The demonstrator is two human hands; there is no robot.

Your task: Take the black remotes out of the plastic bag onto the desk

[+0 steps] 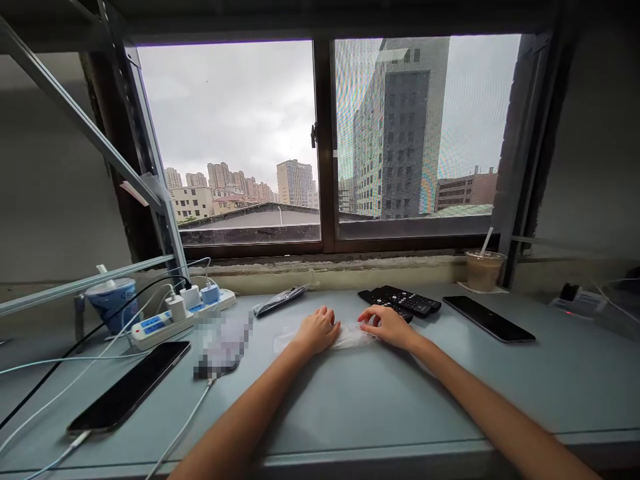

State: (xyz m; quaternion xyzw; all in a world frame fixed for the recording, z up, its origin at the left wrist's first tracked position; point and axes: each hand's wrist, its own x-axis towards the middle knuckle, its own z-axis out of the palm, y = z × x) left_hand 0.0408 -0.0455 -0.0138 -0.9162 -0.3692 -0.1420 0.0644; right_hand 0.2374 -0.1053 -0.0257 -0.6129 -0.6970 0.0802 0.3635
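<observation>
A clear, crinkled plastic bag lies flat on the desk between my hands. My left hand rests on its left part with bent fingers pressed onto the film. Curled over the right end, my right hand has its thumb and forefinger close together at the edge of the plastic. Just beyond the right hand lie black remote controls, partly overlapping. Behind the left hand sits a dark, long item in clear wrapping; its kind is hard to tell.
At left are a power strip with chargers, a black phone on a cable, a blurred phone and a blue cup. A black tablet and a drink cup with straw stand right. A window rises behind the desk.
</observation>
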